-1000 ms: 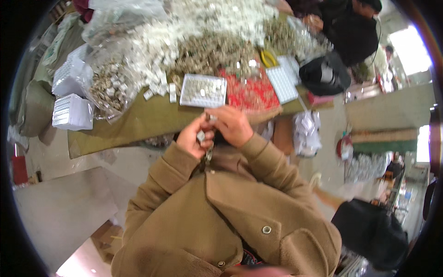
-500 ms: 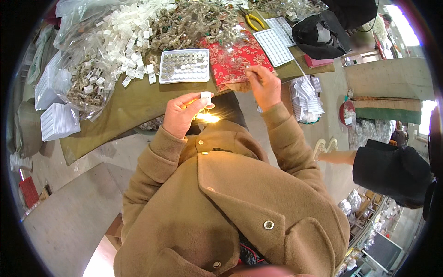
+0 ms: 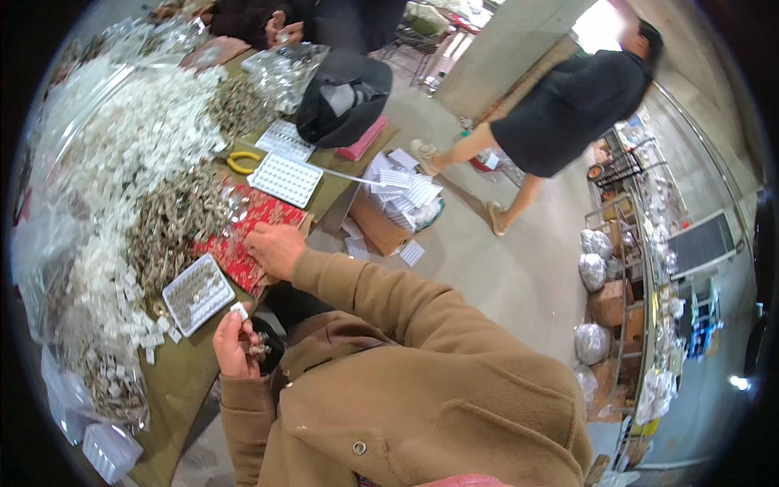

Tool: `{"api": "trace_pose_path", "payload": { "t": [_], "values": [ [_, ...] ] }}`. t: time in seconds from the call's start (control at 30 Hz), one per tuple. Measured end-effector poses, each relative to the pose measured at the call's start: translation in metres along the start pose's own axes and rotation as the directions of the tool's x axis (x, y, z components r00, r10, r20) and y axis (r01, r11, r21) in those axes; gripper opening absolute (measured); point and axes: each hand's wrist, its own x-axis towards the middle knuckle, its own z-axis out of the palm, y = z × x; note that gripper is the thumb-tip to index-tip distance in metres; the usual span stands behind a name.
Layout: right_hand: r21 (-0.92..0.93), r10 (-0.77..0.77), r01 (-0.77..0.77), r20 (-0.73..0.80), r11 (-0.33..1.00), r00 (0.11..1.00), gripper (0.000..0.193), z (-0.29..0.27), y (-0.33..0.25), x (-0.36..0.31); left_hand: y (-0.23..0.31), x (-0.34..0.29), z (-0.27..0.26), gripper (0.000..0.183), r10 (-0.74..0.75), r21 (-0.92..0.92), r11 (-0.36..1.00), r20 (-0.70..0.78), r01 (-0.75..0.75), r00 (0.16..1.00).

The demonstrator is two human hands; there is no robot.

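My left hand point(image 3: 234, 351) pinches a small white battery box point(image 3: 240, 309) near the table's front edge. A little bundle of wire point(image 3: 260, 347), apparently its light string and unlit, hangs beside the fingers. My right hand point(image 3: 277, 248) is over the red patterned cloth point(image 3: 258, 213), its fingers curled down and pressed together; what they hold, if anything, is hidden. Between the hands and the heap sits a white tray point(image 3: 191, 325) partly filled with small round silvery pieces, seemingly button cells.
Heaped white boxes point(image 3: 122, 122) and coiled light strings point(image 3: 174, 207) cover the table's left. Yellow-handled pliers point(image 3: 242, 162), a white dimpled tray point(image 3: 286, 180) and a black bag point(image 3: 345, 97) lie farther off. A carton of trays point(image 3: 377, 227) stands on the floor; a person point(image 3: 560, 118) walks beyond.
The view has swung right, bringing the walking person and shelves into sight. The light string's glow has gone out. My right hand has come down onto the red cloth; my left still holds the box.
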Motion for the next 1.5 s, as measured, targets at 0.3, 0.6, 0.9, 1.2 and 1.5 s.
{"api": "trace_pose_path", "payload": {
  "t": [0.3,0.6,0.9,1.2,1.5],
  "values": [
    [0.181,-0.072,0.076,-0.029,0.981,0.997,0.012,-0.007,-0.015,-0.005,-0.007,0.003,-0.018,0.036,-0.061,-0.143,0.988,-0.031,0.056,0.998],
    [0.532,0.016,0.022,-0.067,0.846,0.998,0.011,-0.015,-0.016,0.006,-0.007,0.011,-0.022,0.032,-0.123,-0.311,0.942,0.041,0.129,0.992],
    [0.831,0.024,-0.532,0.542,-0.161,0.840,0.007,-0.037,-0.057,-0.002,0.031,-0.005,0.002,0.021,0.019,-0.357,0.934,0.101,0.018,0.995],
    [0.930,0.056,-0.294,0.289,0.220,0.956,0.008,-0.037,-0.079,-0.016,0.031,-0.018,0.017,0.018,0.055,-0.384,0.923,0.083,-0.019,0.995],
    [0.907,-0.028,-0.224,0.250,0.357,0.968,0.007,-0.039,-0.080,-0.022,0.023,-0.015,0.019,0.022,0.113,-0.350,0.933,0.044,-0.090,0.993]
  ]
}}
